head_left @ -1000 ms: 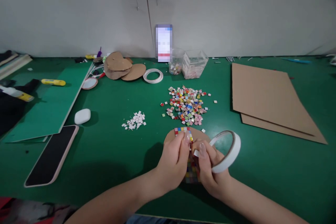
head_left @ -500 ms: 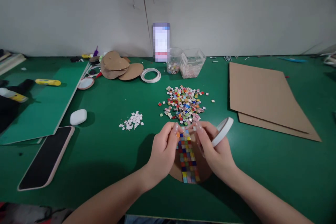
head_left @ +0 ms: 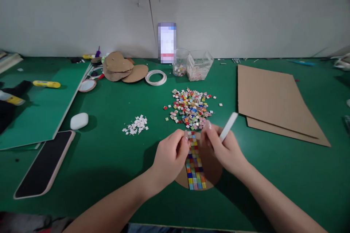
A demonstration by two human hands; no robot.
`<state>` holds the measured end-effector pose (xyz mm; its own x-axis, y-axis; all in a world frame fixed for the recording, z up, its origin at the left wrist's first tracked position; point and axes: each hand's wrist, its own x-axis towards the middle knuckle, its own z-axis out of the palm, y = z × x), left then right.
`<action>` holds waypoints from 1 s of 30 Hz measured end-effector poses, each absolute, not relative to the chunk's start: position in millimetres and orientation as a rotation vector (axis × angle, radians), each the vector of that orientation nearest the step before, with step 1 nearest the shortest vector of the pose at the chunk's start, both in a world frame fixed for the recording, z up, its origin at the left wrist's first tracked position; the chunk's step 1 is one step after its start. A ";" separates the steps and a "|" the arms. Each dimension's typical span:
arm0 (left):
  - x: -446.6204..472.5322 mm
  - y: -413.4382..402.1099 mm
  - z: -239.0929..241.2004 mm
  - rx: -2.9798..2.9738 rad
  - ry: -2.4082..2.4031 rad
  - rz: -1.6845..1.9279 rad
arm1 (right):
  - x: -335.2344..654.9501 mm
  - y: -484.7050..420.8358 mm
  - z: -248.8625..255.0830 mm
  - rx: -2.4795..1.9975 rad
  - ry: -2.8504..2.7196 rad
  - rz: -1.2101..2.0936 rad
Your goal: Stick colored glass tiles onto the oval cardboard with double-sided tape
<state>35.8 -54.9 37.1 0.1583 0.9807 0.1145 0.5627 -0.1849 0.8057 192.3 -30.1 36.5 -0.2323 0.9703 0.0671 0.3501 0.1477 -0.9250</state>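
Note:
A round cardboard disc (head_left: 213,170) lies before me, with a strip of coloured mosaic tiles (head_left: 195,169) running across its middle in rows. My left hand (head_left: 170,158) is closed in a pinch at the upper left of the strip; whatever its fingertips hold is hidden. Over the disc's right side, my right hand (head_left: 225,151) keeps a roll of white tape (head_left: 229,127) in its grip, edge-on to me. The thumb and forefinger of that hand are pressed together, and nothing between them can be made out. Just beyond both hands spreads a pile of loose mosaic tiles (head_left: 191,107).
White paper scraps (head_left: 138,125) lie left of the tiles. Behind stand a clear cup (head_left: 180,63), a clear box (head_left: 199,67) and a propped screen (head_left: 167,43). Cardboard sheets (head_left: 269,102) are at right; a phone (head_left: 45,165) and white case (head_left: 79,121) are at left.
My right hand has lifted slightly away from the strip's top, and the tape roll has turned edge-on. My left hand has shifted a little right, over the strip's upper left edge.

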 end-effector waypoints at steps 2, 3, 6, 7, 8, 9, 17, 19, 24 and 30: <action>35.1 -55.3 35.8 2.004 1.488 0.943 | 183.6 -40.7 43.0 -1.177 -1.724 1.339; 35.3 -55.5 35.4 2.078 1.489 0.977 | 179.8 -44.9 45.3 -1.142 -1.717 1.370; 37.4 -56.3 35.4 2.215 1.494 1.051 | 172.2 -52.3 47.9 -1.082 -1.694 1.383; 38.4 -56.7 35.7 2.224 1.503 1.060 | 171.0 -53.4 47.6 -1.075 -1.683 1.386; 39.2 -57.1 36.1 2.216 1.509 1.064 | 170.3 -54.2 46.8 -1.073 -1.669 1.395; 39.9 -57.6 36.6 2.197 1.507 1.063 | 170.1 -54.9 45.9 -1.071 -1.647 1.410; 36.6 -62.4 45.7 1.881 1.379 1.009 | 173.6 -58.4 36.3 -1.156 -1.351 1.538; 37.1 -63.9 47.3 1.809 1.335 1.000 | 173.7 -58.6 35.0 -1.146 -1.297 1.566; 47.9 -68.5 42.9 1.726 1.361 0.989 | 167.4 -64.6 29.6 -1.101 -1.179 1.557; 58.7 -69.8 34.7 1.704 1.391 0.999 | 155.9 -72.3 17.3 -1.109 -1.140 1.292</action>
